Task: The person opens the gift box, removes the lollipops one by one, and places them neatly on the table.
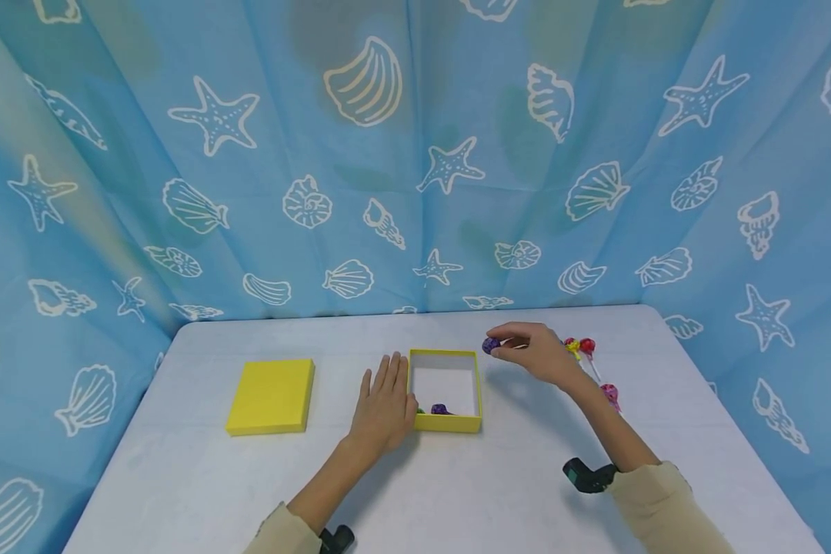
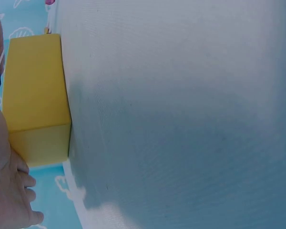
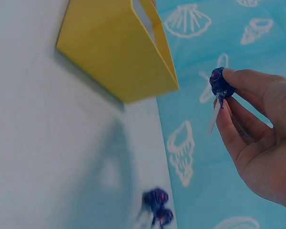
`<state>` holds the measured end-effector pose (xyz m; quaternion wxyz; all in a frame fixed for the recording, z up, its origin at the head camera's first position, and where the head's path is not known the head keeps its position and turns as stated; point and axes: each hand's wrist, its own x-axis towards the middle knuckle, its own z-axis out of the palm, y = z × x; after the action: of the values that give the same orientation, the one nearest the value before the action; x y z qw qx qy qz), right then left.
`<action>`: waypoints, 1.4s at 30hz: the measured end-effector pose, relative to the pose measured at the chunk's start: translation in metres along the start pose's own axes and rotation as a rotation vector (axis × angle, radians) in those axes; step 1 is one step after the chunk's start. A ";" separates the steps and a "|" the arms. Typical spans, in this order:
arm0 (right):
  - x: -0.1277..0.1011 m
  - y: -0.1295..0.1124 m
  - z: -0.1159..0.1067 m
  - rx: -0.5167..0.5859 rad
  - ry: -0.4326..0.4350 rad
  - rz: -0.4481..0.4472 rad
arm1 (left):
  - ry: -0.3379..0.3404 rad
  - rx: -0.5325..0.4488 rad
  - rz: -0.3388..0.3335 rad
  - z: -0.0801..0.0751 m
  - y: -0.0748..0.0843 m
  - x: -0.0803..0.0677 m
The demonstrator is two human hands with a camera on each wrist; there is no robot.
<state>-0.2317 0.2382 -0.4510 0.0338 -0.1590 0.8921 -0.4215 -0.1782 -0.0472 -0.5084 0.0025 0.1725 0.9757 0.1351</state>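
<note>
My right hand (image 1: 536, 355) pinches a lollipop (image 3: 220, 84) in dark purple-blue wrapping between thumb and fingers, its white stick hanging down. That hand is raised just right of an open yellow box (image 1: 448, 424) with a white inside. At the box's left wall rests my left hand (image 1: 385, 406), fingers straight and pointing away from me, thumb by the near corner. Inside the box, near the front wall, lie a purple lollipop (image 1: 439, 409) and a bit of something green (image 1: 420, 411); the front wall partly hides them.
A yellow lid (image 1: 271, 396) lies at the left of the white table (image 1: 180, 477). Beyond the right hand are a red lollipop (image 1: 587, 346), a yellow one (image 1: 572, 348) and a pink one (image 1: 610, 394). Purple lollipops (image 3: 156, 198) show low in the right wrist view.
</note>
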 end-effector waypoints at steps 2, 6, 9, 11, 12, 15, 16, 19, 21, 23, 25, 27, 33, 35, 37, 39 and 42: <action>-0.007 0.005 -0.008 -0.009 0.017 0.014 | -0.001 -0.003 0.000 0.000 0.000 0.000; -0.020 0.013 -0.022 -0.024 0.054 0.047 | 0.000 -0.009 0.001 -0.001 0.001 -0.001; -0.030 0.019 -0.031 -0.040 0.085 0.062 | 0.000 -0.013 -0.001 -0.002 0.001 -0.001; -0.036 0.025 -0.037 -0.052 0.105 0.063 | -0.001 -0.009 -0.002 -0.003 0.002 -0.001; -0.039 0.029 -0.039 -0.056 0.112 0.063 | 0.000 -0.007 -0.002 -0.003 0.002 -0.001; -0.048 0.039 -0.046 -0.068 0.141 0.082 | 0.006 -0.002 0.002 -0.003 0.002 -0.001; -0.051 0.042 -0.049 -0.077 0.151 0.091 | 0.008 -0.002 0.004 -0.003 0.002 -0.001; -0.059 0.052 -0.054 -0.097 0.185 0.133 | 0.015 -0.007 0.008 -0.004 0.002 -0.002; -0.064 0.058 -0.056 -0.111 0.199 0.164 | 0.016 -0.009 0.009 -0.003 0.002 -0.002; -0.068 0.064 -0.059 -0.129 0.208 0.195 | 0.014 -0.006 0.010 -0.003 0.001 -0.002; -0.072 0.069 -0.060 -0.146 0.212 0.222 | 0.012 -0.002 0.012 -0.003 0.001 -0.002; -0.074 0.073 -0.061 -0.165 0.218 0.243 | 0.013 0.002 0.012 -0.003 0.001 -0.001; -0.080 0.089 -0.060 -0.211 0.219 0.233 | -0.002 0.001 0.004 -0.003 0.001 0.000; -0.082 0.093 -0.060 -0.223 0.222 0.219 | -0.009 -0.003 0.001 -0.003 0.002 -0.001; -0.082 0.097 -0.059 -0.236 0.227 0.207 | -0.013 -0.003 -0.001 -0.003 0.002 -0.001; -0.083 0.100 -0.058 -0.243 0.235 0.201 | -0.007 -0.008 0.003 -0.003 0.002 -0.001; -0.083 0.104 -0.057 -0.251 0.243 0.206 | 0.003 -0.010 0.008 -0.003 0.002 -0.002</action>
<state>-0.1905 0.3679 -0.4995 -0.0515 -0.0180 0.9468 -0.3173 -0.1762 -0.0469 -0.5053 0.0013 0.1761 0.9743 0.1402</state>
